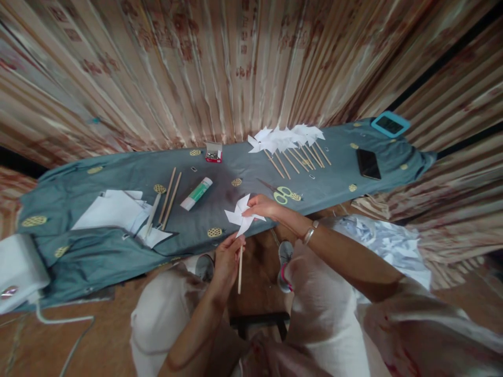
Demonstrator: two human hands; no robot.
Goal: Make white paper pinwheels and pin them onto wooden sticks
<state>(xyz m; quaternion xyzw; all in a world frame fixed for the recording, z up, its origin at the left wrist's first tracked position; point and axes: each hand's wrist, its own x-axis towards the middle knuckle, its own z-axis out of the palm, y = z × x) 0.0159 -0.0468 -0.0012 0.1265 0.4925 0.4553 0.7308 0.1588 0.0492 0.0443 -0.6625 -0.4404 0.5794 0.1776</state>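
A white paper pinwheel (244, 226) on a wooden stick (240, 272) is held between my hands at the table's near edge. My left hand (228, 259) is closed round the upper part of the stick, just below the paper blades. Fingers of my right hand (261, 206) press on the pinwheel's middle and right blade; what lies under the fingertips is hidden. Beyond my right hand lie scissors (282, 195) with green handles. A glue stick (196, 193) with a green and white label rests to the left.
Several pinwheels on sticks (288, 140) lie at the back. A small red box (214, 152) holds metal pieces. Left are loose sticks (171, 201) and white paper sheets (112, 210). Right are a phone (368, 164) and a blue-framed device (390, 124). A white corded appliance (21, 272) stands far left.
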